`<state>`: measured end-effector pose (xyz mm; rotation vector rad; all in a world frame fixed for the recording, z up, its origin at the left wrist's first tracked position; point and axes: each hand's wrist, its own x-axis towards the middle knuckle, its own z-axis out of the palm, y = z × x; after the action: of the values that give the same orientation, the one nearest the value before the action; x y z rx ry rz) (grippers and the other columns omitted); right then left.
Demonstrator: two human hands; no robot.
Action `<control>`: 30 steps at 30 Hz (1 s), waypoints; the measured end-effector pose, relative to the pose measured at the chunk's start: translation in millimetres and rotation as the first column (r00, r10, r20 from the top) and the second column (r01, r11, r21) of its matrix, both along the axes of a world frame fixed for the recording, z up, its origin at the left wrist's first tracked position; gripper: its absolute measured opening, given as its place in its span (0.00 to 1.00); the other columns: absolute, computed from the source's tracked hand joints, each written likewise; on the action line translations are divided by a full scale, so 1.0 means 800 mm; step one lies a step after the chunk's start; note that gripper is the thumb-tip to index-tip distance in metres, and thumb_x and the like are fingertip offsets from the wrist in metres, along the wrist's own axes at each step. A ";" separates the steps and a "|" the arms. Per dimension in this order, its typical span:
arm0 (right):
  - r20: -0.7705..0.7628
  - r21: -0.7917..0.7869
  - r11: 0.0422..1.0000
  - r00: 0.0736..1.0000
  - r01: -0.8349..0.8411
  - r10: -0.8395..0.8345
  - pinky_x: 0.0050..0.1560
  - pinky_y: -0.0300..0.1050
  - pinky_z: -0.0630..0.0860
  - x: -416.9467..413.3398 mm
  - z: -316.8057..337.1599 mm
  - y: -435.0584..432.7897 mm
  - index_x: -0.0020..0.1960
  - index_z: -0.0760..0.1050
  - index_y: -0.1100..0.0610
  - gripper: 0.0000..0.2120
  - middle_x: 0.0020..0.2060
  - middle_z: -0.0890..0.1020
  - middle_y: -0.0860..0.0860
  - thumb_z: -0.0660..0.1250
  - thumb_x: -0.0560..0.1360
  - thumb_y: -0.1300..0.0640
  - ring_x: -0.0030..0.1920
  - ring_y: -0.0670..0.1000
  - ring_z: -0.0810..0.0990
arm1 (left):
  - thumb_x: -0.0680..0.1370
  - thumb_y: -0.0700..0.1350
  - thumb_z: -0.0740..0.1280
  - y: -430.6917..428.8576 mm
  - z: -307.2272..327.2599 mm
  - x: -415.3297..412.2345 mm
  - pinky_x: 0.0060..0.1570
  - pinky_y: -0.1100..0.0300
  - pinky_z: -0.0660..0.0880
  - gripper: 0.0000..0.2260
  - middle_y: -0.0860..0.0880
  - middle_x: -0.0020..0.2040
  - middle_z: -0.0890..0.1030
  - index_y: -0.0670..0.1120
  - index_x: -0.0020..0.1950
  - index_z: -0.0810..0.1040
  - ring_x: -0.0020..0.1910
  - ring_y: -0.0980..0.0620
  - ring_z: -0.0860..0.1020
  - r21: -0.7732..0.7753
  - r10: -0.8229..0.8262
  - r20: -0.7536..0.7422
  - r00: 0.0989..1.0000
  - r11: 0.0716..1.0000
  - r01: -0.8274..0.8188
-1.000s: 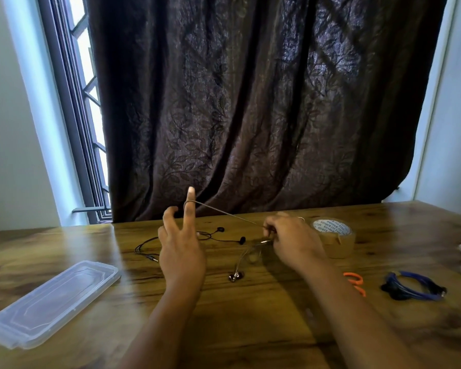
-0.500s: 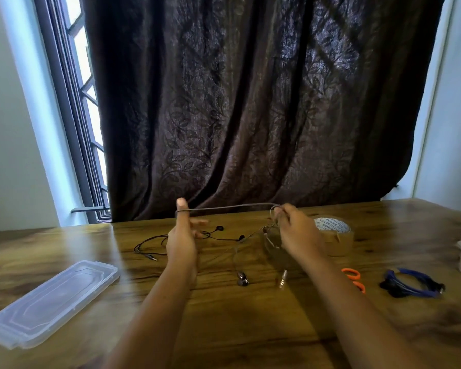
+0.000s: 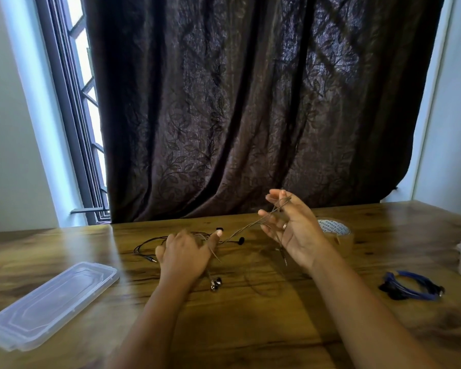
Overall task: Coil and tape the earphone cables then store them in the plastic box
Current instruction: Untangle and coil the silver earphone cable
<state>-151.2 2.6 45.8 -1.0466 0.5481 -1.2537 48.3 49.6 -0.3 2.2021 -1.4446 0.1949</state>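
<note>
Cable (image 3: 245, 229) loops over my right hand (image 3: 293, 233), fingers spread as a coiling form; left hand (image 3: 184, 253), curled with index out, tensions it (grip itself hidden).

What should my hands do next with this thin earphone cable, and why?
Probably sweep the left hand up to lay another turn over the right hand, whose fingers are spread: the cable runs between both hands, and its earbuds hang unwound.
</note>
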 end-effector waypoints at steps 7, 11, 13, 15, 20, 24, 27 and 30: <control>-0.177 0.003 0.999 0.983 -0.049 0.048 0.47 0.49 0.80 0.000 -0.009 -0.003 0.61 0.74 0.49 0.15 0.52 0.82 0.46 0.67 0.76 0.57 0.48 0.50 0.82 | 0.69 0.74 0.45 0.001 0.022 -0.012 0.69 0.41 0.58 0.38 0.47 0.64 0.72 0.49 0.61 0.75 0.64 0.42 0.69 -0.269 -0.201 -0.721 0.664 0.963 0.000; -0.481 -0.054 0.997 0.877 -0.052 0.019 0.38 0.41 0.76 0.006 -0.018 -0.005 0.57 0.77 0.51 0.08 0.49 0.82 0.50 0.62 0.80 0.56 0.40 0.47 0.81 | 0.76 0.67 0.38 0.000 0.045 -0.017 0.55 0.52 0.67 0.39 0.42 0.59 0.75 0.43 0.56 0.79 0.54 0.45 0.72 -0.462 -0.455 -0.857 0.243 0.886 0.032; -0.622 -0.152 0.985 0.782 -0.076 -0.036 0.36 0.39 0.73 0.008 -0.021 -0.003 0.51 0.78 0.53 0.09 0.43 0.81 0.50 0.60 0.80 0.59 0.36 0.46 0.78 | 0.70 0.72 0.41 0.008 0.043 -0.020 0.51 0.55 0.67 0.40 0.44 0.56 0.76 0.45 0.54 0.80 0.49 0.49 0.71 -0.578 -0.574 -0.803 0.159 0.815 0.021; -0.772 -0.248 0.959 0.626 -0.136 -0.111 0.41 0.43 0.75 0.007 -0.022 -0.001 0.47 0.79 0.53 0.10 0.44 0.79 0.48 0.60 0.79 0.63 0.41 0.48 0.78 | 0.67 0.73 0.43 0.013 0.041 -0.020 0.50 0.58 0.67 0.41 0.45 0.53 0.76 0.45 0.54 0.80 0.46 0.51 0.70 -0.645 -0.643 -0.761 0.083 0.764 0.010; -0.883 -0.444 0.845 -0.012 -0.297 -0.469 0.65 0.55 0.67 0.003 -0.023 0.001 0.52 0.79 0.45 0.18 0.63 0.68 0.44 0.62 0.75 0.66 0.66 0.52 0.64 | 0.65 0.74 0.44 0.016 0.043 -0.022 0.52 0.59 0.66 0.42 0.46 0.53 0.75 0.45 0.54 0.80 0.48 0.52 0.71 -0.711 -0.711 -0.703 0.006 0.703 0.029; -0.834 -0.544 0.789 0.290 -0.285 -0.470 0.67 0.52 0.67 0.012 -0.017 0.005 0.55 0.77 0.42 0.28 0.64 0.69 0.43 0.56 0.73 0.72 0.67 0.48 0.65 | 0.64 0.74 0.44 0.017 0.039 -0.027 0.49 0.58 0.64 0.41 0.47 0.53 0.75 0.47 0.55 0.79 0.47 0.51 0.69 -0.708 -0.707 -0.706 -0.042 0.705 0.044; -0.820 -0.528 0.780 0.440 -0.337 -0.365 0.59 0.43 0.71 0.030 -0.025 0.011 0.57 0.78 0.44 0.21 0.62 0.73 0.45 0.58 0.78 0.67 0.62 0.47 0.71 | 0.64 0.75 0.46 0.016 0.039 -0.036 0.45 0.59 0.66 0.41 0.47 0.50 0.77 0.45 0.54 0.79 0.44 0.52 0.71 -0.730 -0.720 -0.681 -0.134 0.682 0.048; -0.834 -0.461 0.783 0.505 -0.417 -0.222 0.47 0.40 0.73 0.045 -0.039 0.012 0.56 0.78 0.48 0.09 0.46 0.77 0.41 0.64 0.79 0.57 0.46 0.41 0.75 | 0.63 0.76 0.48 0.016 0.038 -0.038 0.44 0.58 0.66 0.43 0.46 0.47 0.78 0.44 0.55 0.79 0.41 0.51 0.73 -0.735 -0.710 -0.666 -0.228 0.677 0.039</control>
<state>-115.3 12.6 14.3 -2.3188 0.8250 -0.6817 17.8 62.3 30.0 0.6255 -0.8235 -1.0782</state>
